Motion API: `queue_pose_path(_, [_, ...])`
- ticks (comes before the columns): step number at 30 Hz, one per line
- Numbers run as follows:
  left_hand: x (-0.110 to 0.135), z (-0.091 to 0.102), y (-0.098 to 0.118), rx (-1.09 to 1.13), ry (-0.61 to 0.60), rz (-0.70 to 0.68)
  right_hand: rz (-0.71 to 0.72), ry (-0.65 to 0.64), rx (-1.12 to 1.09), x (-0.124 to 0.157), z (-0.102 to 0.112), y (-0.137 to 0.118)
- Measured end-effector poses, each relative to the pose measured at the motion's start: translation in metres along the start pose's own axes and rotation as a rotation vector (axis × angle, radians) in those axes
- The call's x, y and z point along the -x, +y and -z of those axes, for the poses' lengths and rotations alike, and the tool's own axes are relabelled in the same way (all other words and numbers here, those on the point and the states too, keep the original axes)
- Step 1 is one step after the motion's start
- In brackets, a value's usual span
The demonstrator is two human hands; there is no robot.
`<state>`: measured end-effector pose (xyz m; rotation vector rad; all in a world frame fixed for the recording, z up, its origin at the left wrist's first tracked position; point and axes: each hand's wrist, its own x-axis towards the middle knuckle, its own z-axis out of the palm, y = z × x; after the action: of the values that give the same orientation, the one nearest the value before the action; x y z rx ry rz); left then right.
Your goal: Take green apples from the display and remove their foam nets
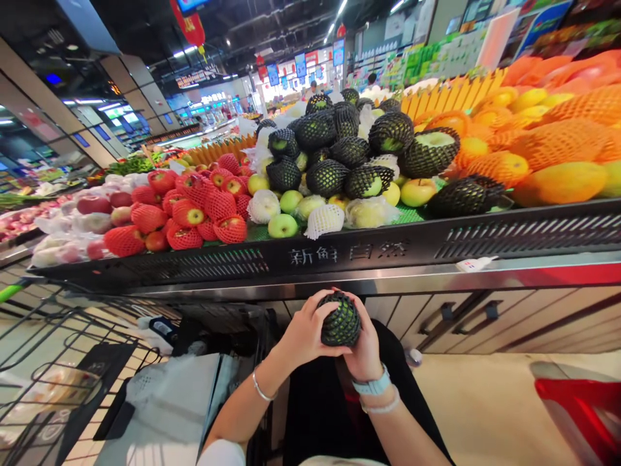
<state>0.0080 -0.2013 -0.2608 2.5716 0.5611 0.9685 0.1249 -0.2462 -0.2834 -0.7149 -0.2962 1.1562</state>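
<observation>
Both my hands hold one green apple in a black foam net (340,320) in front of my body, below the edge of a fruit display stand (339,252). My left hand (305,333) wraps it from the left, fingers curled over the top. My right hand (365,346) cups it from the right and behind. On the stand above lies a pile of more black-netted green apples (339,149), bare green apples (283,225) and some in white nets (324,220).
Red-netted apples (194,210) lie to the left on the stand, orange-netted fruit and mangoes (557,155) to the right. A shopping cart (72,362) with white bags stands at my left. Cabinet doors (460,317) run under the stand. A red object (582,408) sits on the floor at right.
</observation>
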Motion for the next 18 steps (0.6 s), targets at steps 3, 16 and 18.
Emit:
queue_pose_path(3, [-0.001, 0.013, 0.002, -0.102, 0.114, -0.049, -0.041, -0.128, -0.008, -0.003, -0.01, -0.006])
queue_pose_path(16, [-0.106, 0.195, -0.044, -0.914, 0.06, 0.334, 0.052, -0.155, 0.115, -0.007, 0.017, -0.001])
queue_pose_path(18, [-0.125, 0.203, -0.048, -0.976, -0.028, 0.337, 0.074, -0.126, 0.164, -0.01, 0.024, 0.001])
